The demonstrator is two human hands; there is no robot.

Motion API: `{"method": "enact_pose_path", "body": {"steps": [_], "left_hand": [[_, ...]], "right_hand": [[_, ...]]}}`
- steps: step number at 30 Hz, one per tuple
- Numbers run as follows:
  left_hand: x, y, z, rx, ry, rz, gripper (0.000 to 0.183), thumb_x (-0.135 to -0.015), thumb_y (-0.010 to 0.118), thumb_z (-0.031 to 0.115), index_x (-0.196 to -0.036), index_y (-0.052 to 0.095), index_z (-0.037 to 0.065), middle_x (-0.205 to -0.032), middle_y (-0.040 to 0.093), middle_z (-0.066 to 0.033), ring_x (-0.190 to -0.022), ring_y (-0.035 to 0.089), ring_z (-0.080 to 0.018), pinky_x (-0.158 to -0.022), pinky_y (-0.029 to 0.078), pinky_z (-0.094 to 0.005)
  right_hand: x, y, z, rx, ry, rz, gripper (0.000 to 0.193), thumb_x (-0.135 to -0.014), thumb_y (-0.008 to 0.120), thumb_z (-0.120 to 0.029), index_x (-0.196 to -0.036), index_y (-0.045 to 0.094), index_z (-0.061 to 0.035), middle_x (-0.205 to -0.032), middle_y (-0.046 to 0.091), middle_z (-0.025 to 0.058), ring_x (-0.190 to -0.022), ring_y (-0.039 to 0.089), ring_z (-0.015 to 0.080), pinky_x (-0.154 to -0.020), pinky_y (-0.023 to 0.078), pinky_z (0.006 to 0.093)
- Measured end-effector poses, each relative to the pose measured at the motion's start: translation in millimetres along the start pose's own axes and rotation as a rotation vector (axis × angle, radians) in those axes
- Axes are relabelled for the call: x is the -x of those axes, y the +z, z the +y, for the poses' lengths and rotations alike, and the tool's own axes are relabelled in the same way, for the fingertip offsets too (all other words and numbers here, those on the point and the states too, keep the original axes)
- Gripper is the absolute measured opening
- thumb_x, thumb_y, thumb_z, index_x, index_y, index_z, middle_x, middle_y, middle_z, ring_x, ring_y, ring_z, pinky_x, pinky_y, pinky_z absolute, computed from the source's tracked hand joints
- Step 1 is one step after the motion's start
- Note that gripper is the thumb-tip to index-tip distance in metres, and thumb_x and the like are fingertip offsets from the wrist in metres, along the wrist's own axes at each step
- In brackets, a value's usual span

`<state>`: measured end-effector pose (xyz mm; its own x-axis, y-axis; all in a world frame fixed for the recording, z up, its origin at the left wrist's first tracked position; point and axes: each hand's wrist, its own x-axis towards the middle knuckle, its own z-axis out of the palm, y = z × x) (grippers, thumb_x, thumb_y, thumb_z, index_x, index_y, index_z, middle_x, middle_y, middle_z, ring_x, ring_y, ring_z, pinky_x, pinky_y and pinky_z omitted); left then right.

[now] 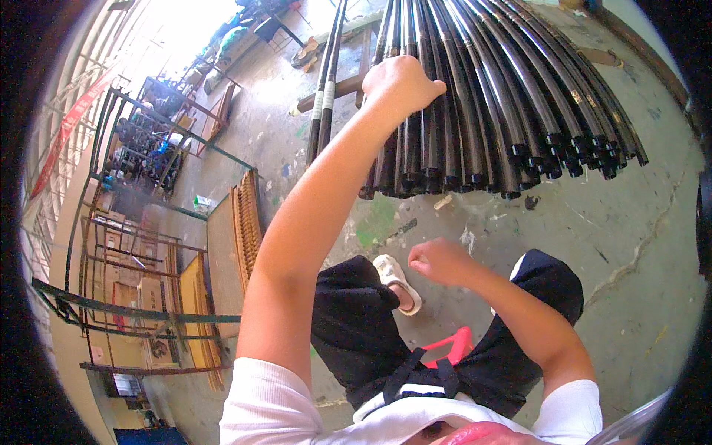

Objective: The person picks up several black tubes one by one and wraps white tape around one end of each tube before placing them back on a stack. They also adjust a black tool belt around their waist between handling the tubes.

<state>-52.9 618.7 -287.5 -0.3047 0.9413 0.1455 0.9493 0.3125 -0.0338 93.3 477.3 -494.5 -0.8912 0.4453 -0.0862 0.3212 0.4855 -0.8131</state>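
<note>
Long, glossy black rods point(475, 126) lie side by side in a fan, their capped near ends toward me; some carry gold markings. My left hand point(400, 83) reaches forward over the left part of this row. Its fingers are curled with the thumb sticking out to the right, and the back of the hand hides what they hold, if anything. Left of it lie two rods with white bands point(323, 100), a little apart from the others. Held back above the floor in front of my knees, my right hand point(443, 262) is closed in a loose fist, with nothing showing in it.
A wooden support point(345, 85) runs under the rods. On the left stands a dark green metal frame rack point(178, 319), with a ridged brown board point(246, 222) beside it. A pink-red plastic seat point(460, 345) shows between my legs. Cluttered shelves point(152, 137) stand farther back.
</note>
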Motion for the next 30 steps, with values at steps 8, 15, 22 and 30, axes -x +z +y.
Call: {"method": "enact_pose_path", "body": {"steps": [8, 15, 22, 30], "left_hand": [[-13, 7, 3, 0.001, 0.118, -0.027, 0.064, -0.072, 0.063, 0.057, -0.090, 0.070, -0.004, -0.098, 0.067, -0.0234, -0.091, 0.066, -0.0364, -0.082, 0.051, -0.0429], [-11, 2, -12, 0.701, -0.041, -0.103, 0.058, -0.081, 0.061, 0.046, -0.099, 0.066, -0.008, -0.090, 0.068, -0.0182, -0.084, 0.064, -0.0271, -0.076, 0.050, -0.0383], [146, -17, -46, 1.397, 0.111, -0.226, 0.034, -0.087, 0.057, 0.030, -0.098, 0.058, -0.001, -0.075, 0.062, -0.0097, -0.066, 0.064, -0.0207, -0.065, 0.054, -0.0303], [270, 7, -25, 1.981, -0.258, -0.263, 0.039, -0.094, 0.052, 0.017, -0.130, 0.041, 0.004, -0.084, 0.053, -0.0067, -0.059, 0.049, -0.0115, -0.051, 0.040, -0.0250]], "right_hand": [[3, -6, -1, 0.028, 0.005, -0.048, 0.023, -0.086, 0.054, -0.028, -0.097, 0.068, -0.0135, -0.095, 0.067, 0.0107, -0.090, 0.063, 0.0315, -0.075, 0.050, 0.0449], [5, 1, 0, -0.036, -0.082, 0.068, 0.018, -0.084, 0.060, -0.025, -0.092, 0.067, -0.0107, -0.085, 0.067, 0.0134, -0.081, 0.063, 0.0344, -0.070, 0.049, 0.0442], [8, -13, -8, -0.071, -0.080, 0.050, 0.018, -0.084, 0.059, -0.023, -0.092, 0.065, -0.0082, -0.080, 0.066, 0.0120, -0.077, 0.065, 0.0284, -0.070, 0.049, 0.0404], [18, 11, 1, -0.474, -0.073, 0.156, 0.036, -0.087, 0.054, -0.012, -0.122, 0.052, -0.0078, -0.094, 0.065, 0.0105, -0.089, 0.062, 0.0272, -0.081, 0.048, 0.0399]]}}
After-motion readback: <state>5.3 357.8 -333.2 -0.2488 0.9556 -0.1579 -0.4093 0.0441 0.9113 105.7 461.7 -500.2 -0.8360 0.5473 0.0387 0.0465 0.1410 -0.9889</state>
